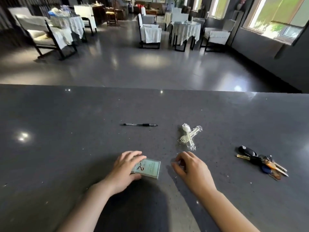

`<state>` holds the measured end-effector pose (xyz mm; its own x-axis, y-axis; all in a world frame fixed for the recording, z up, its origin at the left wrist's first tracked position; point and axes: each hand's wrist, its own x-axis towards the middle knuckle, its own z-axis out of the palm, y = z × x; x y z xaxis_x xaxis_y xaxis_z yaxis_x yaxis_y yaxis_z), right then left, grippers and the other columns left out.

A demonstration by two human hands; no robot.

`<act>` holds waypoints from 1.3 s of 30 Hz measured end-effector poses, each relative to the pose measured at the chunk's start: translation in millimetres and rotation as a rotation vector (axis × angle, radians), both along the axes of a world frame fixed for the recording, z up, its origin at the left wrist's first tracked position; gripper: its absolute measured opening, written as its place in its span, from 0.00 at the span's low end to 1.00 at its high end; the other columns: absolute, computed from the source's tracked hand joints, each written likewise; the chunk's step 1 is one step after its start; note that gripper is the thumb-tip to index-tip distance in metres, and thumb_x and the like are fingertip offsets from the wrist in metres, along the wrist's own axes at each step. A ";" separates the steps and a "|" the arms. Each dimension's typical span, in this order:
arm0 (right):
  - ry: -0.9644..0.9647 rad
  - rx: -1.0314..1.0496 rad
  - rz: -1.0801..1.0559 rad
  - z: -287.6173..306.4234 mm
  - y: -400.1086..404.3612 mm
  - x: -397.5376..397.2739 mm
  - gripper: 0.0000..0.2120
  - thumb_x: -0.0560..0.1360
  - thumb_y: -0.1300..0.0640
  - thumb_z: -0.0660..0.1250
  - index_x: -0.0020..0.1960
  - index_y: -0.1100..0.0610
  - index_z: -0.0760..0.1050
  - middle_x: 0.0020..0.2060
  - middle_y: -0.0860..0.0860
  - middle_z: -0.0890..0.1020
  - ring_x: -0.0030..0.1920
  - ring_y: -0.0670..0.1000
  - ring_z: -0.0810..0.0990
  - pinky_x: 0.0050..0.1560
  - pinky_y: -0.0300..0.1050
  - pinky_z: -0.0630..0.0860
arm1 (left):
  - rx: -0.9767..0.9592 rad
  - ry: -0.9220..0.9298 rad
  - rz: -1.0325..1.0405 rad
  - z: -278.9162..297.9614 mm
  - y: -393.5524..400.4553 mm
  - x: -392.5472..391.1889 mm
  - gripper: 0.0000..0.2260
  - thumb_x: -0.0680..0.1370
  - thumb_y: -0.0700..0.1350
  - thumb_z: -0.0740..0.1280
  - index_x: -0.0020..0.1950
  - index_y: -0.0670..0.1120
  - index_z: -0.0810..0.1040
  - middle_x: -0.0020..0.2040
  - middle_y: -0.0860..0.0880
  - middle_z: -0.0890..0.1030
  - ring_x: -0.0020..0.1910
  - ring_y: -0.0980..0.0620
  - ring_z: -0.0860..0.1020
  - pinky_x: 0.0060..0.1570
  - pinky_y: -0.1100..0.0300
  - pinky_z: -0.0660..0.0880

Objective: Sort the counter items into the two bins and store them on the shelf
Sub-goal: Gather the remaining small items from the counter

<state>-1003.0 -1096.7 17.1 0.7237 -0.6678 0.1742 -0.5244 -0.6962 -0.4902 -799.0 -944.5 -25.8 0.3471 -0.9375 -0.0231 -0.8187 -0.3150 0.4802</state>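
Your left hand [124,169] grasps the box [148,168] | your right hand [190,168] curled, grasp unclear | pen [139,125] at 12 | keys [262,162] at 3

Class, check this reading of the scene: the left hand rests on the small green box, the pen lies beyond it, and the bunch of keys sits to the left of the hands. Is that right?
One detail is wrong. In the head view the bunch of keys sits to the right of the hands, not the left. The rest holds: the left hand rests on the small green box, and the pen lies beyond it.
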 end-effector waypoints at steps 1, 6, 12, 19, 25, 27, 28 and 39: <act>-0.012 0.007 0.016 -1.3 -1.2 5.7 0.07 0.74 0.48 0.67 0.44 0.52 0.75 0.40 0.44 0.76 0.40 0.48 0.76 0.41 0.46 0.75 | 0.025 -0.015 -0.027 3.9 6.6 6.4 0.27 0.76 0.46 0.68 0.73 0.59 0.64 0.74 0.62 0.56 0.73 0.57 0.51 0.73 0.58 0.48; 0.011 0.025 0.144 -8.5 6.4 34.7 0.07 0.74 0.47 0.65 0.45 0.50 0.74 0.41 0.44 0.76 0.41 0.48 0.76 0.41 0.46 0.76 | -0.128 -0.098 0.172 18.2 27.2 24.0 0.29 0.75 0.35 0.67 0.72 0.57 0.67 0.73 0.58 0.63 0.73 0.55 0.58 0.71 0.63 0.49; 0.089 0.040 0.333 -8.1 30.8 84.5 0.12 0.74 0.43 0.63 0.52 0.50 0.74 0.48 0.46 0.78 0.49 0.49 0.76 0.46 0.45 0.72 | -0.157 0.103 0.331 4.3 33.8 -26.1 0.52 0.62 0.68 0.70 0.78 0.52 0.49 0.75 0.56 0.55 0.74 0.54 0.54 0.71 0.60 0.51; 0.118 0.001 0.328 -11.5 18.9 96.1 0.19 0.73 0.34 0.61 0.49 0.49 0.74 0.45 0.45 0.78 0.46 0.47 0.77 0.40 0.43 0.70 | -0.124 0.126 0.568 -8.3 15.5 -64.7 0.58 0.57 0.77 0.62 0.72 0.59 0.27 0.76 0.56 0.37 0.75 0.52 0.42 0.74 0.51 0.47; 0.083 -0.014 0.175 -7.3 -25.7 98.7 0.14 0.76 0.38 0.60 0.48 0.47 0.75 0.44 0.43 0.78 0.42 0.47 0.77 0.39 0.43 0.74 | -0.145 0.071 0.435 -11.4 8.2 -36.6 0.52 0.64 0.68 0.66 0.77 0.51 0.42 0.76 0.52 0.54 0.74 0.54 0.51 0.72 0.60 0.48; 0.078 0.004 0.137 -11.2 -37.3 102.6 0.12 0.76 0.40 0.60 0.50 0.47 0.75 0.47 0.43 0.78 0.46 0.48 0.78 0.41 0.44 0.74 | -0.128 0.078 0.383 -11.5 11.0 -23.3 0.51 0.62 0.66 0.65 0.76 0.55 0.39 0.76 0.52 0.53 0.75 0.53 0.50 0.74 0.59 0.48; 0.079 0.005 0.122 -15.1 -41.1 105.1 0.13 0.77 0.41 0.61 0.53 0.48 0.75 0.49 0.43 0.78 0.51 0.48 0.77 0.44 0.44 0.74 | -0.108 0.064 0.361 -12.3 12.4 -18.9 0.51 0.61 0.66 0.64 0.74 0.57 0.36 0.77 0.52 0.51 0.75 0.53 0.48 0.74 0.57 0.48; 0.221 -0.109 0.168 -41.0 -63.3 184.5 0.26 0.79 0.48 0.59 0.75 0.49 0.58 0.72 0.48 0.65 0.73 0.52 0.59 0.71 0.48 0.56 | -0.184 0.015 0.502 -9.3 1.0 -25.3 0.52 0.58 0.76 0.61 0.77 0.56 0.48 0.75 0.59 0.54 0.74 0.59 0.52 0.73 0.61 0.50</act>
<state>-818.5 -1160.0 -24.0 0.8508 -0.5216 0.0643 -0.4833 -0.8245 -0.2943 -824.3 -943.5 -35.1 0.7547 -0.6455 0.1176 -0.5817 -0.5753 0.5751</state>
